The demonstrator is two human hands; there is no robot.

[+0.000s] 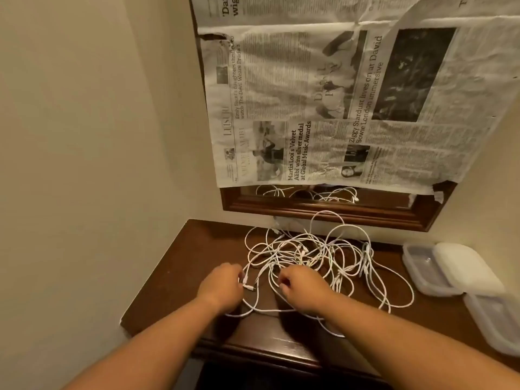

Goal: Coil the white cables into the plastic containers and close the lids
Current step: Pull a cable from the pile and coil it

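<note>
Newspaper sheets [337, 94] cover the wall mirror. The dark wooden table [174, 277] sits in the corner with bare wood on its left. Tangled white cables [323, 249] sprawl mid-table, and clear plastic containers [422, 273] crowd the right edge. The left hand [222, 285] pinches a cable end and the right hand [304, 289] curls round a strand.

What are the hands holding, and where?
Both pinch white cables: the left hand near a plug end, the right hand on a strand mid-tangle.

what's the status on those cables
Left hand and right hand both pinching strands. White cables one loose tangle on desk, none coiled. Plastic containers at right, clear of pile.
</note>
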